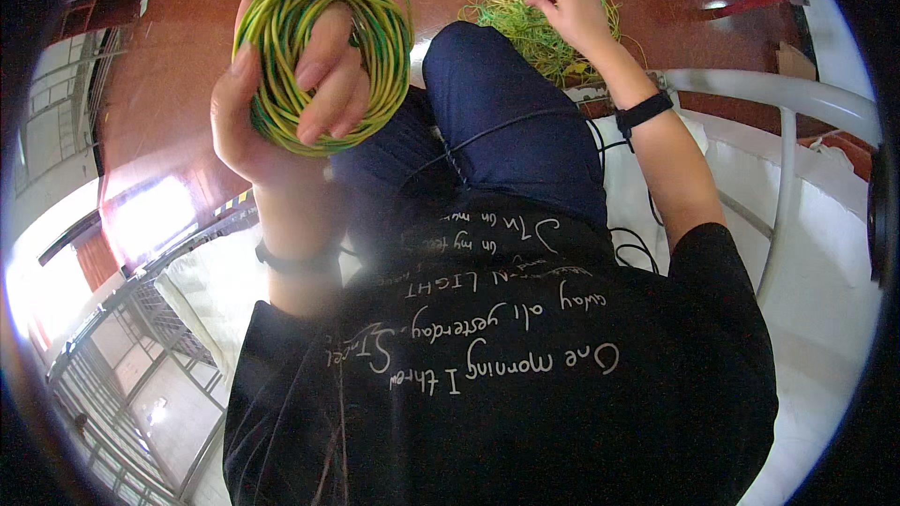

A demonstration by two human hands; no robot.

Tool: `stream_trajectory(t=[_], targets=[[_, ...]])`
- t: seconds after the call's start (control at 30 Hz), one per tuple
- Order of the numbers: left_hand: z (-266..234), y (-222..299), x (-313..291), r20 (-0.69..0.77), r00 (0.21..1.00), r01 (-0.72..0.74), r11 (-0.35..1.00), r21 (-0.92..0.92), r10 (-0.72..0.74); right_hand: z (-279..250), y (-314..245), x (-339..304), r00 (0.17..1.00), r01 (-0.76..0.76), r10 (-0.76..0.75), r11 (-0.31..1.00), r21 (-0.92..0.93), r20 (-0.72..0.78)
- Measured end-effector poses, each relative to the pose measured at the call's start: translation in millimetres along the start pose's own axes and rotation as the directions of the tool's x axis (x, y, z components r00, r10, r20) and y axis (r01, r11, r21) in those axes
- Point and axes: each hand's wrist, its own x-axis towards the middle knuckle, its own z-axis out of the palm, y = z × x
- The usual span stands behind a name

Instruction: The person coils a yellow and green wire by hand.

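A thick round coil of green-and-yellow wire (389,42) is held up at the upper left. My left hand (246,122) grips it, with some fingers passed through its centre and the thumb side around its outer edge. At the upper right, my right hand (574,14) has its fingers pinched together on wire at a loose tangle of the same wire (553,52). A single strand runs from the top of the coil across to the tangle. What lies exactly between the right fingertips is partly hidden.
Below the tangle spreads a reddish-brown surface (187,56). My legs in dark blue trousers (506,122) are bent in the middle, a thin black cable across them. A pale metal rail (778,94) curves at the right. Metal frames (131,403) stand at the left.
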Motion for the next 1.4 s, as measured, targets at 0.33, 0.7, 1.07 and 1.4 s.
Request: stream_trajectory(t=[0.33, 0.7, 1.07, 1.4], targets=[[-18, 38, -13, -0.032, 0.996, -0.091, 0.960, -0.265, 0.085, -30, 18, -9, 0.962, -0.127, 0.221, 0.879, 0.459, -0.158], [-26, 65, -42, -0.216, 0.968, -0.221, 0.836, -0.503, 0.126, -124, 41, 0, 0.802, 0.182, 0.447, 0.448, 0.875, -0.396], [16, 65, -45, 0.206, 0.970, -0.141, 0.989, 0.037, 0.130, -41, -54, -5, 0.963, -0.186, 0.252, 0.356, 0.916, 0.097], [21, 61, -51, 0.184, 0.974, -0.145, 0.988, 0.059, 0.132, 22, -58, 11, 0.956, -0.291, 0.261, 0.809, 0.511, 0.131]])
